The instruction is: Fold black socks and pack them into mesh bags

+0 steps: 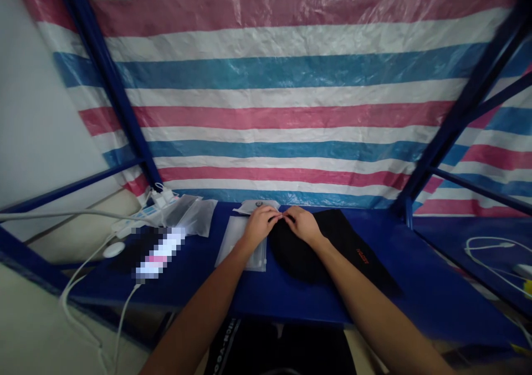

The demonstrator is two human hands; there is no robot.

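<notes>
Over the blue tabletop [291, 300], my left hand [261, 224] and my right hand [304, 225] meet fingertip to fingertip. Both are closed in a pinch; what sits between the fingers is too small to make out. Below and partly under my right hand lies a rounded black cloth item [293, 256], its upper edge close to my fingertips. A black cloth piece [353, 236] with small orange-red lettering extends to its right, partly behind my right forearm. My left hand is over a clear zip bag [233, 236], and a whitish packet [249, 205] with a dark round mark lies just behind it.
On the left, a lit phone [162, 253] is attached to a white cable, near a white round object [113, 250], a power strip [124, 228] and more clear bags [203, 217]. Blue metal posts [108, 81] frame a striped plastic sheet [282, 98]. Another cable [490, 246] lies far right.
</notes>
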